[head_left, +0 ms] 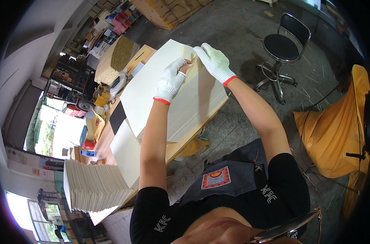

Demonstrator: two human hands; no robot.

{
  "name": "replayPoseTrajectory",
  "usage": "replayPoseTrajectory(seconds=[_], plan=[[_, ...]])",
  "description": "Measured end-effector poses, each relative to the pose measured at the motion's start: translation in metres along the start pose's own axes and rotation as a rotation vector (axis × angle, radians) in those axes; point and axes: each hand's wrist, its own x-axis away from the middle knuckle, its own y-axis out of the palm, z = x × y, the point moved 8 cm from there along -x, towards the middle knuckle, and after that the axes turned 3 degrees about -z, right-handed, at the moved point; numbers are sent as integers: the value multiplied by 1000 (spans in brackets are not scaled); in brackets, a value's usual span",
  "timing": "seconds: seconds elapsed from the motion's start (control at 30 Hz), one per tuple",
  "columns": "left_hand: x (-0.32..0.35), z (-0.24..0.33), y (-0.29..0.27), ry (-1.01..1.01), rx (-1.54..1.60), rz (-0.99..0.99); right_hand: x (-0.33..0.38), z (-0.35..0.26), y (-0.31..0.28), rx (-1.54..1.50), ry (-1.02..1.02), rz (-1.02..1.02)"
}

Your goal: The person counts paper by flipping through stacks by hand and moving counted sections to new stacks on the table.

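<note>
A tall stack of large cream-white sheets [152, 89] stands on the table in front of me. My left hand [171, 80], in a white knit glove with a red cuff, is at the stack's right edge. Its bare fingertips are curled against the sheet edges, closed on them. My right hand [214, 62], gloved the same way, is at the far right corner, with its fingers pressed together along the sheets. Between the hands the sheet edges bend and fan slightly. The underside of the right hand's grip is partly hidden.
Another stack of sheets [97, 185] stands at the table's near left end. Brown boards [115, 59] are piled beyond the table. To the right are a black swivel stool [281, 48] and an orange-yellow sack [331, 126]. Thin scraps litter the floor.
</note>
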Motion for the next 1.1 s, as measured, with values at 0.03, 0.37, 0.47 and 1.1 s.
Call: replayPoseTrajectory(seconds=[0.03,0.37,0.47,1.1], plan=[[1,0,1,16,0,2,0,0,1,5,2,2],[7,20,0,-16,87,-22,2,4,-1,-35,7,20],[10,18,-7,11,69,108,4,-4,-3,-47,17,-14],[7,15,-2,55,147,58,4,1,0,-75,34,5]])
